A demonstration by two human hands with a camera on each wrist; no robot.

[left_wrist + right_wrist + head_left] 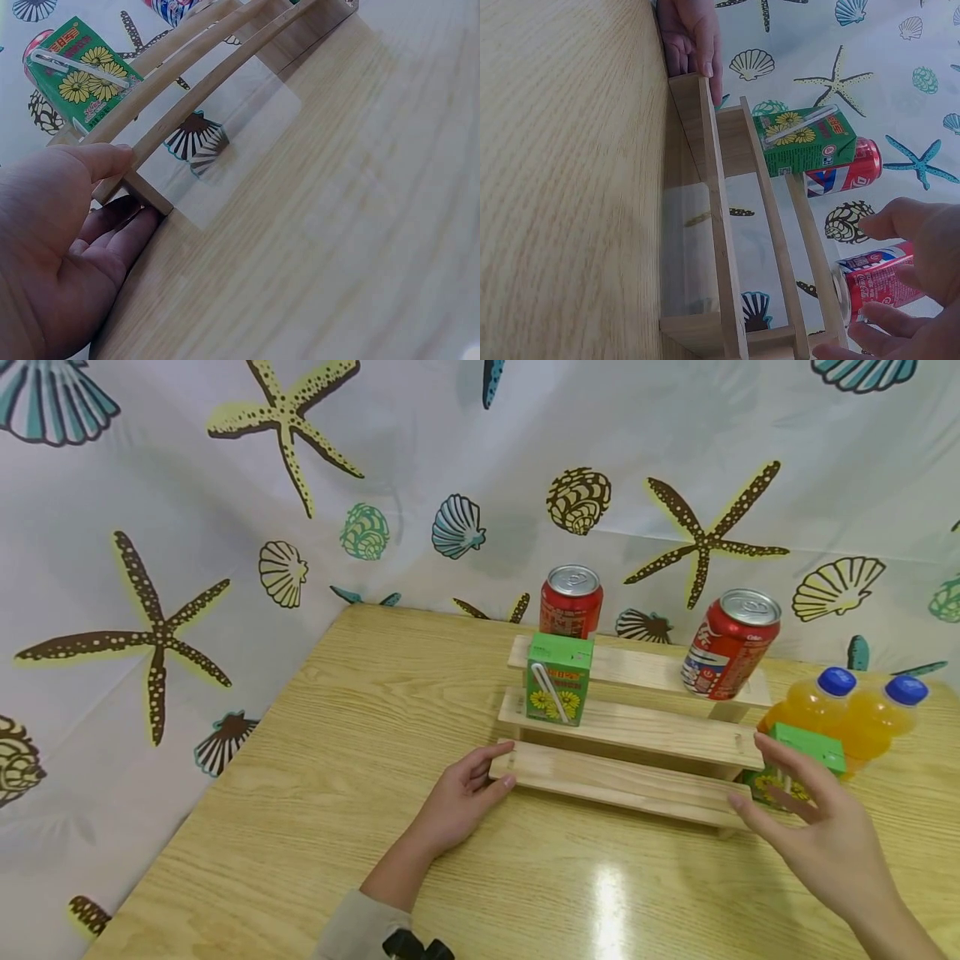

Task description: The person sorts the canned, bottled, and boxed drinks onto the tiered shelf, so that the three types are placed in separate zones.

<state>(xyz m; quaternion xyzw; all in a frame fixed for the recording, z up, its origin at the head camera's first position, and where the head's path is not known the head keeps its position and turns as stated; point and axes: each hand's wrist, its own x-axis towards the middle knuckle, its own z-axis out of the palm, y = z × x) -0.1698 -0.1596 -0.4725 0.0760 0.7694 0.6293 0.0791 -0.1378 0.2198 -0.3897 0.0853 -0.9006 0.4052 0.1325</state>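
Observation:
A three-tier wooden rack [626, 781] stands on the table. My left hand [456, 802] holds the left end of its lowest tier, thumb on the slat and fingers around the end. My right hand [828, 835] is spread beside the rack's right end, holding nothing; whether its thumb touches the slat I cannot tell. On the middle tier, at the left, a green drink carton [560, 681] with a white straw stands upright. Behind it on the top tier is a red soda can [572, 606]. Another red can [729, 647] stands towards the top tier's right end.
Right of the rack, partly behind my right hand, stand a second green carton [813, 745] and two orange drink bottles [873, 722] with blue caps. A white cloth [420, 452] printed with shells and starfish hangs behind the wood-grain table [360, 710].

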